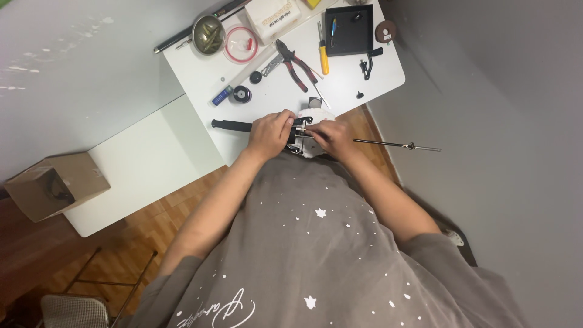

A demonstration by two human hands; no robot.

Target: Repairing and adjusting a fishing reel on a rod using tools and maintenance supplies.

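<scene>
My left hand (pixel 269 133) grips a black reel-like fitting (pixel 299 127) on a long thin rod at the near edge of the white table (pixel 200 79). The rod's black handle (pixel 231 126) sticks out to the left, and its thin metal shaft (pixel 395 144) runs right past the table edge. My right hand (pixel 331 136) pinches the fitting from the right, fingers closed on it. A white cloth or part (pixel 320 113) lies just behind the hands, partly hidden.
Red-handled pliers (pixel 297 65), a yellow screwdriver (pixel 323 58), a black tray (pixel 349 30), a metal bowl (pixel 207 34), a clear round lid (pixel 240 44) and a white box (pixel 272 17) lie on the table. A cardboard box (pixel 54 184) sits on the lower white surface at left.
</scene>
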